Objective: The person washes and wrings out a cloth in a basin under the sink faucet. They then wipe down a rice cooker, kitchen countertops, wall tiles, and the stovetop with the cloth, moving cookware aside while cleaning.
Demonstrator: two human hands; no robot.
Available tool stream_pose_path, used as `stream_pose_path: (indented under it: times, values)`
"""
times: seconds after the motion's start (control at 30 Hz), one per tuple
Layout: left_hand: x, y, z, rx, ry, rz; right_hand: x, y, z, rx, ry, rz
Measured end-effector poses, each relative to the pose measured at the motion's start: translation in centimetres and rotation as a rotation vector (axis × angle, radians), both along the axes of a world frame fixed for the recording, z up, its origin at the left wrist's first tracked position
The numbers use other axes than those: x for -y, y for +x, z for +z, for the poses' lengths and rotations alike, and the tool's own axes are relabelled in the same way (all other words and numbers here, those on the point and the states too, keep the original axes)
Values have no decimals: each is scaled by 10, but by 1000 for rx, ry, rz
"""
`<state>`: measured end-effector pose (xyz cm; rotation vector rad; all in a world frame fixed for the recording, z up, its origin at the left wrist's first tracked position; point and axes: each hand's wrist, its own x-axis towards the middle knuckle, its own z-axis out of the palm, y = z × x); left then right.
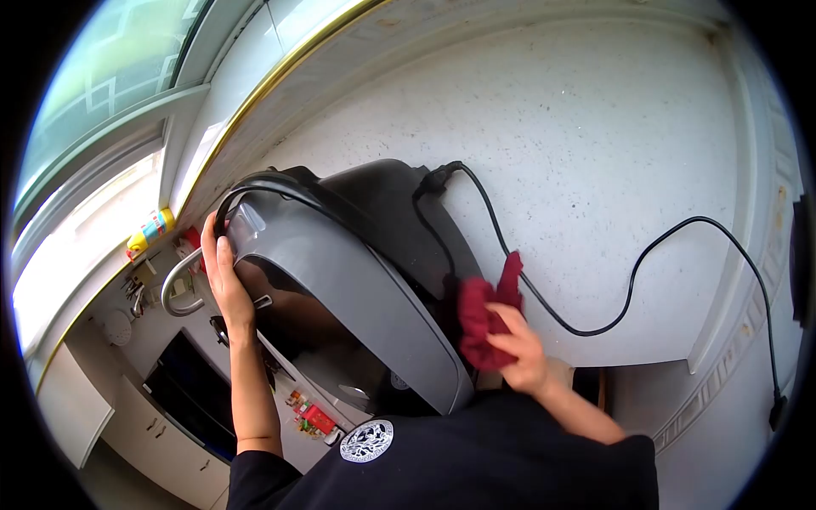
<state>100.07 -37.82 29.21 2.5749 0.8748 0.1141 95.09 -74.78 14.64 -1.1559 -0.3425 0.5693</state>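
Head view shows us a broad pale surface [595,153], speckled with dark spots, stretching beyond the grey appliance [327,259] and to its right. Up and left of the appliance we see a window [110,93], and a gold trim strip [289,64] runs between the window and the surface. Below and left of the appliance, the room opens onto pale cabinets [157,425]. The appliance itself stands on the surface, just before our dark shirt [484,459]. From its far side, a black cord [629,297] winds off to the right. Our hands are apart: the left hand [228,285] lies open against the appliance's left edge, while the right hand [520,350] clutches a crumpled red cloth [483,327] by its right side. Left of the appliance sits a yellow bottle [153,231].
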Motion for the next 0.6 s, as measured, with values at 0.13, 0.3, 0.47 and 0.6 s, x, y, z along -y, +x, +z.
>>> stream_pose_path:
  times: [0.13, 0.3, 0.47, 0.6]
  values:
    - [-3, -3, -1, 22, -26, -2, -26, 17, 19, -126, -121, -97]
    - [-2, -2, -2, 15, 19, -30, -166, 177, -33, -6, -142, 70]
    - [-3, 0, 1, 1, 18, -40, -157, 165, -41, 67, -291, 27]
    - [-2, -3, -2, 19, -10, -17, -30, 32, -20, -140, -295, -33]
